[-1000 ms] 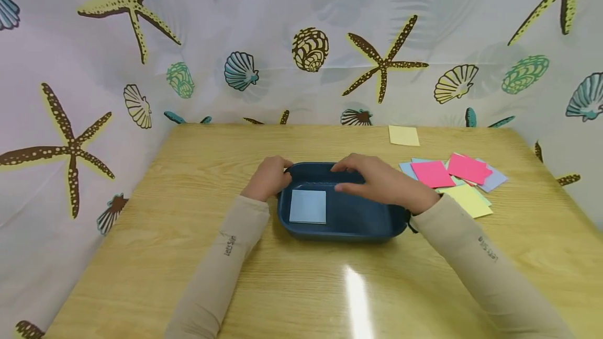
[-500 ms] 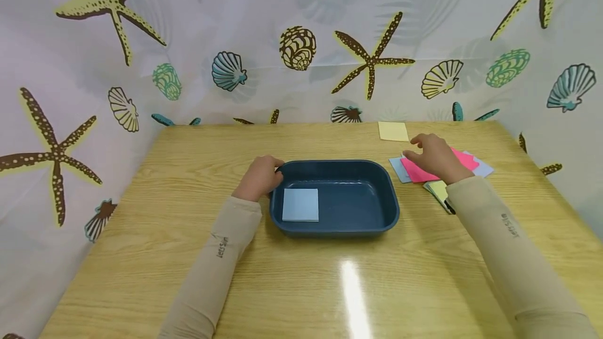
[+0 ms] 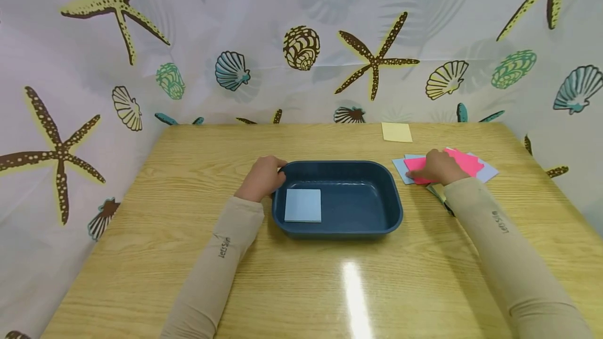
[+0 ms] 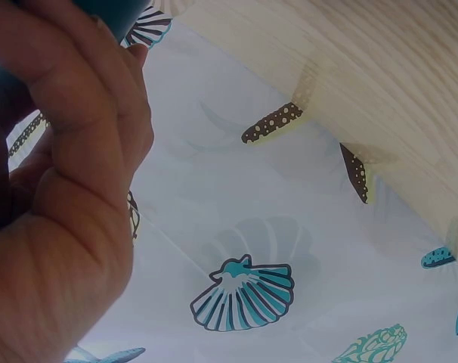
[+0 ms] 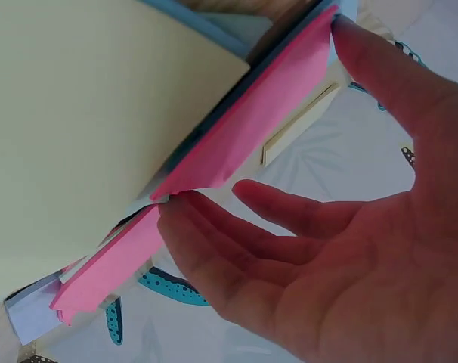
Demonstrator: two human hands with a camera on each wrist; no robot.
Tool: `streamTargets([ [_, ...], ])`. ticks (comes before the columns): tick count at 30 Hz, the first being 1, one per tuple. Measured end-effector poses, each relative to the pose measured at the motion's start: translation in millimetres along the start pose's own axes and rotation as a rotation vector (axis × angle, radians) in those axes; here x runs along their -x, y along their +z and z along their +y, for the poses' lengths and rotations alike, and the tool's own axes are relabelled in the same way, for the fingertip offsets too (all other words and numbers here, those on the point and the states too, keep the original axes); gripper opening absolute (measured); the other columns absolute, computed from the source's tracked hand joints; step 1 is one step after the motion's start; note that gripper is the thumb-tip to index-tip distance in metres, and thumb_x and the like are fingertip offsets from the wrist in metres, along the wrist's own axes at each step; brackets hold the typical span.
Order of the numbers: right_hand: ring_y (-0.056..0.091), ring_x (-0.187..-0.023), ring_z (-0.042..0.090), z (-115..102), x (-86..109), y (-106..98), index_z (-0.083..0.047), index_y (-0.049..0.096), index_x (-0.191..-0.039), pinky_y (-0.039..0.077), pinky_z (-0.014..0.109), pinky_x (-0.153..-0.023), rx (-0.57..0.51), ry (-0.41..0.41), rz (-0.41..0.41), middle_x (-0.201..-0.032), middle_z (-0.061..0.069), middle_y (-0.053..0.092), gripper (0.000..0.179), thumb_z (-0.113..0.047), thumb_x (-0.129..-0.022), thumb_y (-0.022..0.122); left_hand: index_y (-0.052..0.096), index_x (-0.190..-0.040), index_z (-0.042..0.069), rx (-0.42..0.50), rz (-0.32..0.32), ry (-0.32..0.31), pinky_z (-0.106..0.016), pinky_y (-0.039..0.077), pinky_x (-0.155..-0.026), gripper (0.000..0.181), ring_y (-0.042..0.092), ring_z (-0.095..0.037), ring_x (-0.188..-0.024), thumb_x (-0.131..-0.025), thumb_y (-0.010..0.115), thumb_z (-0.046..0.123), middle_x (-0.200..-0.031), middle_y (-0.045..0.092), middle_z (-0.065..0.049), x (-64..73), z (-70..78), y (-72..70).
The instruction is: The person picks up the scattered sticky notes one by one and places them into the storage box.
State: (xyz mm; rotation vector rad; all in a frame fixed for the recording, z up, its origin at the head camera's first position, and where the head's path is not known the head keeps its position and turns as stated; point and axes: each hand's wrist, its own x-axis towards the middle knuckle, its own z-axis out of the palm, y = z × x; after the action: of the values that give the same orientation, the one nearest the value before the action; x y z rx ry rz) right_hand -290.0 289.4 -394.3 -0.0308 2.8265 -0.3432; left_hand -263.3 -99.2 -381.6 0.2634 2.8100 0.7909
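Note:
A dark blue rectangular tray (image 3: 336, 234) stands mid-table. At its left end my left hand (image 3: 260, 179) grips the rim; the left wrist view shows curled fingers (image 4: 78, 113) against the tray, the rest of the grip cropped. Inside the tray, on the left, lies a light blue sticky note pad (image 3: 303, 205). Right of the tray, my right hand (image 3: 440, 166) is over a pile of sticky notes. In the right wrist view, thumb and fingertips (image 5: 180, 215) touch opposite ends of a pink sticky note pad (image 5: 252, 121), pinching it across its width.
A second pink pad (image 3: 464, 161) and blue notes (image 3: 400, 170) lie in the pile. Partly under the right forearm is a pale yellow pad (image 3: 438, 191). One yellow note (image 3: 397, 132) lies near the back edge. A patterned curtain (image 3: 282, 41) hangs behind the wooden table (image 3: 282, 286).
My right hand has moved from above the tray to the pile on the right, then down onto the pink pad. The left hand keeps its grip on the tray.

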Motion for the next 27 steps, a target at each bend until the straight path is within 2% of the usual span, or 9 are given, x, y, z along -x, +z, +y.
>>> streamTargets([
  [7, 0.05, -0.068, 0.03, 0, -0.2, 3, 0.019, 0.048, -0.1, 0.042, 0.034, -0.055, -0.041, 0.027, 0.019, -0.087, 0.026, 0.053, 0.062, -0.039, -0.085, 0.067, 0.054, -0.136, 0.002, 0.015, -0.005, -0.014, -0.024, 0.052, -0.053, 0.041, 0.062, -0.017, -0.061, -0.095, 0.051, 0.003, -0.131, 0.057, -0.018, -1.1, -1.0, 0.4],
  [13, 0.053, -0.078, 0.04, -2, -2.3, 5, 0.019, 0.049, -0.102, 0.044, 0.049, -0.07, -0.015, 0.054, 0.043, -0.092, 0.03, 0.055, 0.064, -0.04, -0.084, 0.065, 0.054, -0.136, 0.002, 0.015, -0.003, -0.005, -0.024, 0.052, -0.052, 0.041, 0.062, -0.017, -0.058, -0.095, 0.051, 0.003, -0.13, 0.057, -0.019, -1.0, -0.6, 0.1],
  [15, 0.053, -0.081, 0.044, -2, -3.9, 5, 0.017, 0.051, -0.098, 0.042, 0.055, -0.076, 0.0, 0.052, 0.061, -0.093, 0.031, 0.056, 0.059, -0.039, -0.082, 0.064, 0.054, -0.136, 0.002, 0.014, -0.001, -0.003, -0.024, 0.052, -0.051, 0.041, 0.062, -0.017, -0.057, -0.095, 0.051, 0.003, -0.13, 0.057, -0.019, -0.6, 0.5, -1.0],
  [21, 0.053, -0.085, 0.05, -5, -5.1, 5, 0.007, 0.054, -0.083, 0.039, 0.063, -0.082, 0.021, 0.056, 0.086, -0.093, 0.031, 0.058, 0.044, -0.037, -0.081, 0.058, 0.054, -0.136, 0.001, 0.01, -0.008, -0.002, -0.024, 0.053, -0.052, 0.041, 0.063, -0.017, -0.059, -0.095, 0.051, 0.003, -0.13, 0.057, -0.019, -2.1, 1.0, -1.4],
  [24, 0.053, -0.078, 0.044, -9, -2.4, 2, 0.002, 0.05, -0.075, 0.039, 0.061, -0.079, 0.008, 0.048, 0.094, -0.08, 0.022, 0.055, 0.042, -0.039, -0.082, 0.058, 0.053, -0.137, 0.001, 0.01, -0.02, -0.012, -0.024, 0.053, -0.052, 0.041, 0.063, -0.017, -0.061, -0.095, 0.051, 0.003, -0.131, 0.056, -0.018, -2.9, 0.1, -0.4],
  [27, 0.047, -0.066, 0.031, -15, 1.8, -4, -0.005, 0.043, -0.066, 0.04, 0.05, -0.068, -0.013, 0.027, 0.12, -0.065, 0.009, 0.043, 0.044, -0.041, -0.083, 0.061, 0.053, -0.137, 0.002, 0.013, -0.022, -0.026, -0.023, 0.053, -0.052, 0.041, 0.063, -0.017, -0.061, -0.095, 0.051, 0.004, -0.131, 0.056, -0.018, -3.1, -0.5, 0.6],
])
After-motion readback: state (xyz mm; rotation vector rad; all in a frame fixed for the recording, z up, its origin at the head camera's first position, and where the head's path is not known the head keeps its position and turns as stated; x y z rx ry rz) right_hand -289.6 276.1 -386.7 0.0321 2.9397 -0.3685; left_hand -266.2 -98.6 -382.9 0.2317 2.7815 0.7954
